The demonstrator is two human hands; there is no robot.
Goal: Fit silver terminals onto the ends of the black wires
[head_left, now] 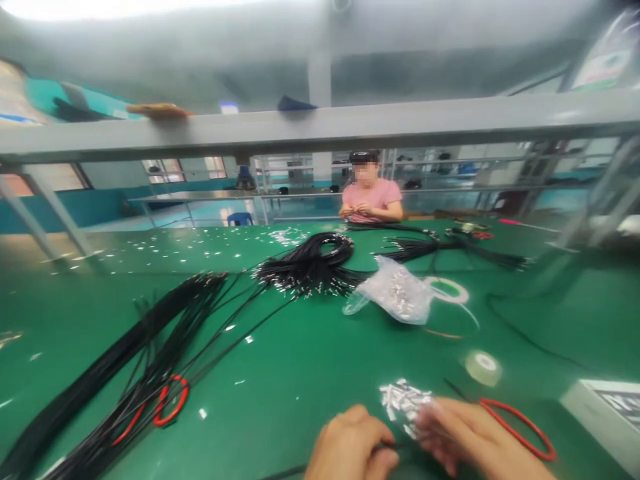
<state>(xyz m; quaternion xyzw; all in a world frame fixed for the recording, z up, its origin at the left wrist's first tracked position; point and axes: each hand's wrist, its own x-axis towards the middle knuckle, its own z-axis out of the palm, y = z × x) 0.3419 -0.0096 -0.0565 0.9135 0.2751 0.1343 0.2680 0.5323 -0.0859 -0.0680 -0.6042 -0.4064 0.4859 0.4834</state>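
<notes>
Left hand (350, 443) pinches black wire (285, 472)

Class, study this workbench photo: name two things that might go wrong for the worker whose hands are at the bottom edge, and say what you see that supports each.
1. The small white connectors lie in a loose pile right by the right hand; a brush of the hand may scatter them, as stray pieces already dot the green table.
2. The black wires sprawl tangled over red-handled scissors; pulling one wire might drag the others or snag.
</notes>
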